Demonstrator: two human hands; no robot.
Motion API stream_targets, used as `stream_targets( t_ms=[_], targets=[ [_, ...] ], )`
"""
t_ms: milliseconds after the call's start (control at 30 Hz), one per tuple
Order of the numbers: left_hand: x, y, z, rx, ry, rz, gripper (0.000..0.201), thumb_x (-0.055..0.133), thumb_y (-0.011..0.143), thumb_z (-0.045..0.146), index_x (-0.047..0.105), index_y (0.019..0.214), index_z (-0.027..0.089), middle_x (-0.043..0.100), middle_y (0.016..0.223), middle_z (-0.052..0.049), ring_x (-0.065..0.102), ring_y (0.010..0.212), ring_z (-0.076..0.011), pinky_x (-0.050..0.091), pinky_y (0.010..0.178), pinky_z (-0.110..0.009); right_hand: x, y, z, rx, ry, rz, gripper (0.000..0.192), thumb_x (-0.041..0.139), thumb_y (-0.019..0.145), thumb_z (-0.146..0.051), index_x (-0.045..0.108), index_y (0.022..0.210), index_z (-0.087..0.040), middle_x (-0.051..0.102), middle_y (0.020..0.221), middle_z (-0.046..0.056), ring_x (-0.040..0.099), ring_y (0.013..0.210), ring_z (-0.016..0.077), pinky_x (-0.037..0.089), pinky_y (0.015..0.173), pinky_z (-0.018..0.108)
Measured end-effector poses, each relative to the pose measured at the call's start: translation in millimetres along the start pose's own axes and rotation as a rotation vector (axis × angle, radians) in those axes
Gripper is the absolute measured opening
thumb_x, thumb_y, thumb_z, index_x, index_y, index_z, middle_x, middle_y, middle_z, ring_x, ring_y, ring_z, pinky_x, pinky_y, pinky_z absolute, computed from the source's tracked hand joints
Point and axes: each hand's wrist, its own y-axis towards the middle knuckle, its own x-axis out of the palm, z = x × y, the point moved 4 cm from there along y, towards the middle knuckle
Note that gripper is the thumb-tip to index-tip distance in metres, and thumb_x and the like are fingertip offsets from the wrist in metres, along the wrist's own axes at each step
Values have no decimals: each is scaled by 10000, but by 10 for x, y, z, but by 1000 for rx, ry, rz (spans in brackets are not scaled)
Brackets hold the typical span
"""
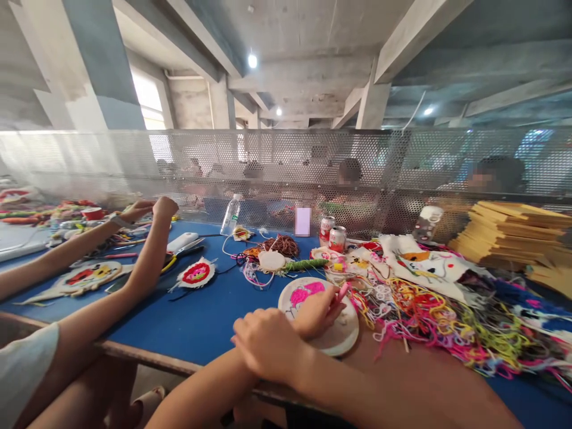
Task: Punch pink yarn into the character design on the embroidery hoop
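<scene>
A round white embroidery hoop (342, 336) with a pink stitched figure lies on the blue table (201, 319) in front of me. My right hand (318, 311) rests on the hoop and is closed around a thin pink tool (341, 292) that sticks out to the upper right. My left hand (268, 350) sits with curled fingers at the hoop's near-left rim, close against my right wrist. Whether it grips the rim is hidden.
A tangle of coloured yarn (447, 319) and stitched cloth pieces (424, 265) fill the right. Two drink cans (336, 238), a water bottle (231, 214) and a red round patch (195, 273) lie further back. A co-worker's arms (143, 262) reach in from the left. Yellow boards (513, 232) are stacked by the perforated screen (313, 173).
</scene>
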Motion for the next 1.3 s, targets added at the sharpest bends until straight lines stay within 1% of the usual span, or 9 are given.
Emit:
stream_targets(
  t_ms=[100, 267, 433, 567, 667, 767, 833, 1000, 1300],
  targets=[
    [-16, -17, 18, 22, 44, -22, 186, 433, 848, 340, 522, 895, 185, 622, 808, -131, 583, 682, -255, 379, 550, -340, 294, 217, -323, -42, 45, -106, 180, 531, 831, -300, 576, 896, -138, 653, 846, 83, 620, 784, 222, 477, 634, 324],
    [-25, -9, 9, 43, 76, 12, 154, 434, 853, 302, 519, 911, 187, 604, 757, -110, 582, 653, -241, 384, 529, -330, 459, 399, -392, -15, 67, -198, 268, 489, 862, -351, 595, 942, -118, 660, 924, 113, 627, 855, 242, 488, 689, 356],
    [13, 16, 8, 63, 111, -2, 170, 407, 861, 329, 502, 913, 197, 605, 783, -80, 566, 657, -204, 383, 541, -306, 478, 72, -239, -73, 158, -88, 272, 380, 914, -339, 599, 904, -178, 681, 888, 46, 632, 782, 188, 473, 675, 302],
    [35, 21, 17, 61, 149, -16, 198, 381, 872, 344, 483, 953, 194, 606, 785, -43, 555, 657, -173, 356, 546, -271, 443, -343, -172, -190, 119, 63, 371, 361, 927, -379, 462, 1226, -183, 593, 1182, 71, 541, 1041, 204, 403, 893, 339],
    [37, 26, 9, 56, 162, -15, 203, 381, 874, 354, 479, 949, 193, 607, 772, -33, 544, 637, -161, 334, 539, -258, 416, -455, -235, -209, 77, 115, 417, 318, 935, -361, 369, 1307, -178, 484, 1327, 49, 432, 1175, 203, 304, 1010, 356],
    [25, 46, -16, 36, 126, 1, 196, 382, 872, 354, 474, 945, 197, 600, 755, -22, 530, 622, -151, 332, 541, -251, 399, -346, -412, -286, 55, 91, 394, 341, 889, -297, 408, 1253, -162, 526, 1285, 10, 480, 1095, 159, 341, 977, 291],
    [13, 64, -24, 29, 102, 19, 197, 380, 870, 348, 469, 956, 194, 595, 756, -23, 527, 627, -151, 339, 551, -252, 371, -225, -508, -327, 28, 69, 324, 307, 874, -300, 485, 1131, -214, 604, 1172, -38, 522, 1005, 137, 404, 883, 258],
    [15, 89, -16, 11, 68, 16, 213, 382, 863, 344, 460, 991, 193, 593, 762, -24, 521, 611, -149, 346, 555, -255, 259, -93, -467, -276, 4, 34, 253, 390, 824, -339, 502, 1044, -283, 616, 1123, -109, 558, 934, 132, 443, 761, 238],
    [-28, 74, -29, 6, -28, 50, 169, 382, 871, 353, 442, 887, 196, 570, 742, -13, 525, 647, -150, 375, 569, -251, 161, -455, -348, -373, -34, 84, 129, 476, 821, -293, 540, 893, -206, 650, 1020, 6, 562, 871, 160, 426, 745, 283]
  ],
)
